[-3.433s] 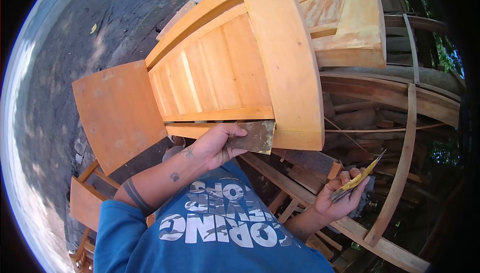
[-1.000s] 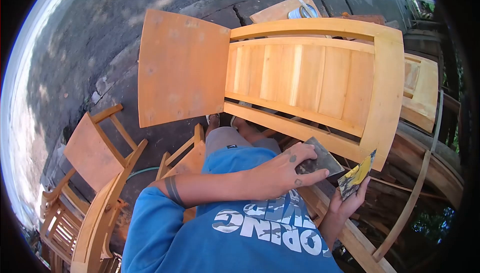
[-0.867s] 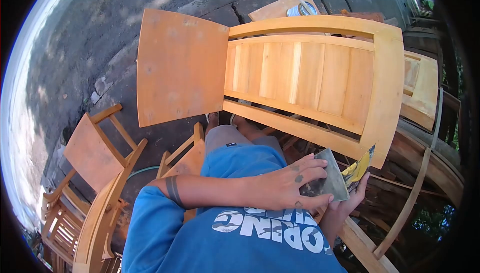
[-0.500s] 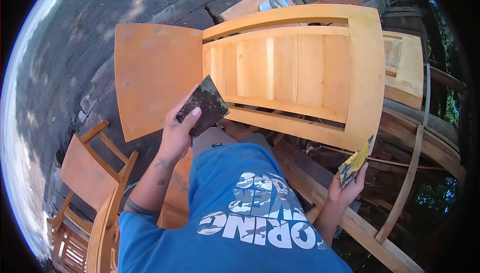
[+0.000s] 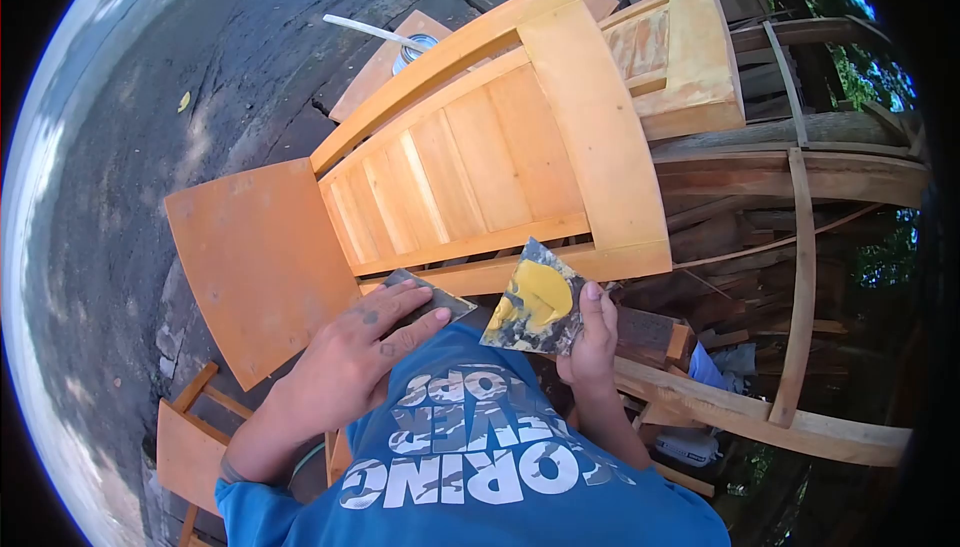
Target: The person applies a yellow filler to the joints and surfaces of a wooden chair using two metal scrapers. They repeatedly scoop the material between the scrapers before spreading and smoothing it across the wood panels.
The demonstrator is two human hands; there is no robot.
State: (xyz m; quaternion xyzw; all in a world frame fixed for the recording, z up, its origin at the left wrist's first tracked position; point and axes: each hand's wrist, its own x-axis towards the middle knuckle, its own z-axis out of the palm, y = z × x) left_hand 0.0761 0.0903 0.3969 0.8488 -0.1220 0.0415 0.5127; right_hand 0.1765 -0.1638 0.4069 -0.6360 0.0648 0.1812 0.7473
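A pale wooden chair point(image 5: 470, 162) lies in front of me, its slatted back facing up and its flat seat point(image 5: 255, 257) to the left. My left hand point(image 5: 355, 342) presses a dark scraper blade point(image 5: 430, 297) against the chair's lower rail. My right hand point(image 5: 592, 332) holds up a small flat piece point(image 5: 538, 299) smeared with yellow filler, just right of the blade and below the rail.
A second chair frame point(image 5: 690, 47) stands behind on the right. A tin with a stick in it point(image 5: 410, 45) sits on a board on the dark pavement. Stacked planks and curved timber point(image 5: 800, 247) fill the right side. More chairs point(image 5: 185, 447) stand at lower left.
My left hand has brought the scraper down from in front of the seat onto the lower rail. My right hand has lifted the filler-smeared piece up and left, close to the blade.
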